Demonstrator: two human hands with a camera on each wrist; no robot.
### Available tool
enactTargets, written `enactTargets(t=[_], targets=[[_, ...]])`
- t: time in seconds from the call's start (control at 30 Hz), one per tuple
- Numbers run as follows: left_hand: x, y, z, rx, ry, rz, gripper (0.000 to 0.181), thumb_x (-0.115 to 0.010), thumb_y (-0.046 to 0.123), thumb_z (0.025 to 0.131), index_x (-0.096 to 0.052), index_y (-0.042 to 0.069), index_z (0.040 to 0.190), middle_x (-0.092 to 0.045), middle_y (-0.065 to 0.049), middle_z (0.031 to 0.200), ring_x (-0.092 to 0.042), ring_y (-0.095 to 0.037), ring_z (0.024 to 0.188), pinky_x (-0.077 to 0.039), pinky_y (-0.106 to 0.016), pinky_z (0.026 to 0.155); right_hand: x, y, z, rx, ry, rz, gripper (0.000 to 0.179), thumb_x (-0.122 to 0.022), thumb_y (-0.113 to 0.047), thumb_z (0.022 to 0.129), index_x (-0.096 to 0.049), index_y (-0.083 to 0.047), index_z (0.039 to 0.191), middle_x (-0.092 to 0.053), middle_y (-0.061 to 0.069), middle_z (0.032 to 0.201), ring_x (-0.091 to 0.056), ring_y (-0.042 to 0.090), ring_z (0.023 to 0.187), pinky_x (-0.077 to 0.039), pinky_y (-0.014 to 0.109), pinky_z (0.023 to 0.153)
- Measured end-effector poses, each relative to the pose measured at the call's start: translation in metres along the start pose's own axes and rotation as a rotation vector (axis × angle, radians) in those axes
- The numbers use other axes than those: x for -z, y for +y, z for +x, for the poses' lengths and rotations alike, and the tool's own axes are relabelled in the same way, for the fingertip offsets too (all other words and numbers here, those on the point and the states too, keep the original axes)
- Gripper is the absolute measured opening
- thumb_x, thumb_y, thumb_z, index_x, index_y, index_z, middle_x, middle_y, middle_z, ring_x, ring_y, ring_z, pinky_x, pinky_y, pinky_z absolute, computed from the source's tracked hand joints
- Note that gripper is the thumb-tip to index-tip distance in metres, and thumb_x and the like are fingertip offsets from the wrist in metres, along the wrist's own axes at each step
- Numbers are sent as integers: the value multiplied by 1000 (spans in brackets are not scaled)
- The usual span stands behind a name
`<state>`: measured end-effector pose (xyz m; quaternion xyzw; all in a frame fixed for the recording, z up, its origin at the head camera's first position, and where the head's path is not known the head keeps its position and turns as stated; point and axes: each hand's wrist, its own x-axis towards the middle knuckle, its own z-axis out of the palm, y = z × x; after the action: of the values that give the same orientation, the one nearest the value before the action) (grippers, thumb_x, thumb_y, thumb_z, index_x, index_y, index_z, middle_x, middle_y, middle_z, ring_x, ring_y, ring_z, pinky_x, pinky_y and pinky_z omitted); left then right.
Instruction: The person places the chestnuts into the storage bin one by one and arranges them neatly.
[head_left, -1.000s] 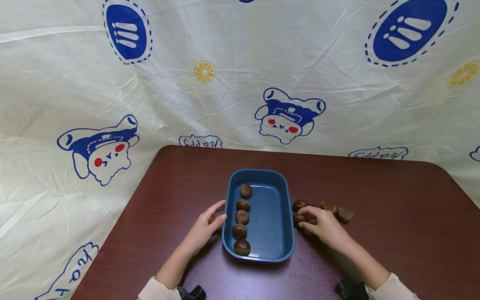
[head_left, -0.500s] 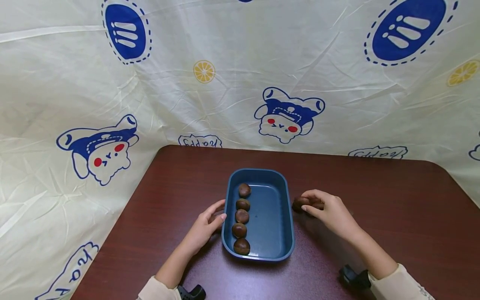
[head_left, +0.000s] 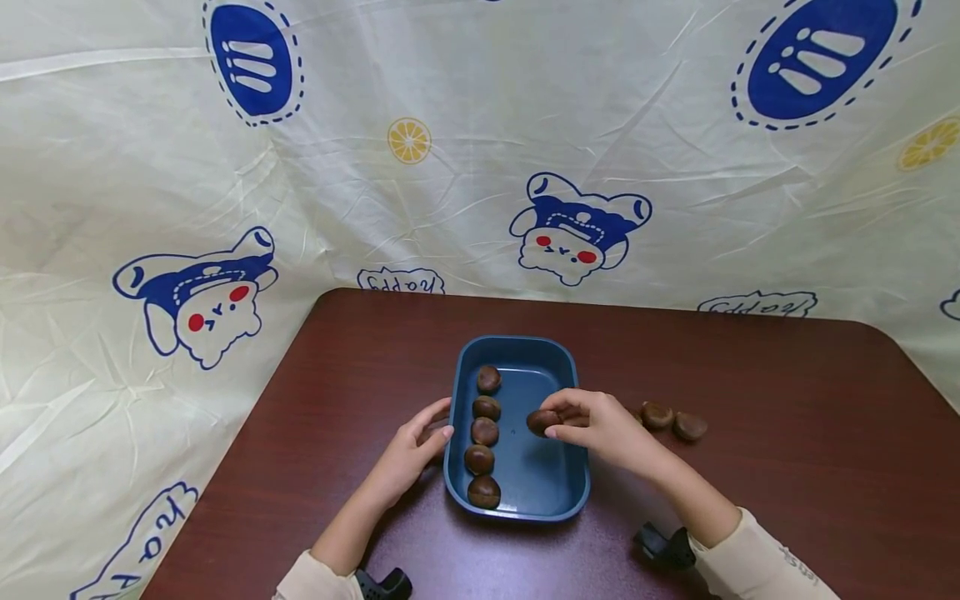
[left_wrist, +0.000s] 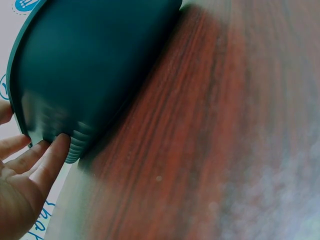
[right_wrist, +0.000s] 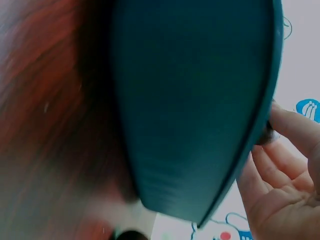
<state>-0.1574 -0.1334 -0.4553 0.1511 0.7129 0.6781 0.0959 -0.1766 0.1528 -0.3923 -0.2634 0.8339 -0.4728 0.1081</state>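
Note:
A blue rectangular tray (head_left: pixel 546 492) stands on the table with a column of several brown chestnuts (head_left: pixel 484 432) along its left side. My right hand (head_left: pixel 611 429) pinches a chestnut (head_left: pixel 543 422) between thumb and fingers, over the right half of the tray. In the right wrist view that chestnut (right_wrist: pixel 267 135) is mostly hidden behind the tray's rim. My left hand (head_left: pixel 408 450) rests its fingertips against the tray's left outer wall, fingers fairly straight. The left wrist view shows those fingers (left_wrist: pixel 52 162) touching the tray's ridged corner (left_wrist: pixel 79 140).
More chestnuts (head_left: pixel 690 427) lie on the dark wooden table (head_left: pixel 787 467) to the right of the tray, partly behind my right hand. A white printed cloth (head_left: pixel 450 208) hangs behind the table and along its left side. Each wrist wears a black device (head_left: pixel 666 546).
My right hand has moved left from the loose chestnuts beside the tray, carrying one chestnut over the tray's rim. My left hand and the tray stay in place.

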Motion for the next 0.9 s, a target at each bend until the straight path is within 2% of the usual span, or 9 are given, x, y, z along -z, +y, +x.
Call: enactTargets(t=[0.33,0.63,0.77,0.9], targets=[[-1,2,-1,-8,2,-1,47,-50,16,93,-35,4,136,-41,-21,131,-50,-32,109,-45,-30,84,-18,-5,11,27,-285,-52,16,-65,-14,84,-62,-12,99,-61,-4,89,-58,12,81,-49,26,70],[1,0,-1,8,5,8,48,-51,19,93,-36,4,136,-43,-22,129,-53,-30,106,-46,-30,83,-31,-12,21,1,-547,-95,12,-68,-7,79,-63,-11,88,-61,-8,76,-57,5,71,-48,22,63],[0,1,-2,11,10,3,47,-51,17,93,-36,4,136,-43,-22,129,-53,-31,106,-46,-30,83,-37,-13,23,-27,-599,-137,10,-70,-6,76,-64,-11,82,-59,-9,71,-54,2,66,-47,20,60],[0,1,-1,-7,6,-25,46,-50,14,93,-35,2,136,-41,-22,130,-51,-33,107,-46,-30,83,-40,-13,24,-36,-610,-157,10,-71,-5,75,-65,-11,80,-59,-9,69,-54,2,64,-46,20,59]])
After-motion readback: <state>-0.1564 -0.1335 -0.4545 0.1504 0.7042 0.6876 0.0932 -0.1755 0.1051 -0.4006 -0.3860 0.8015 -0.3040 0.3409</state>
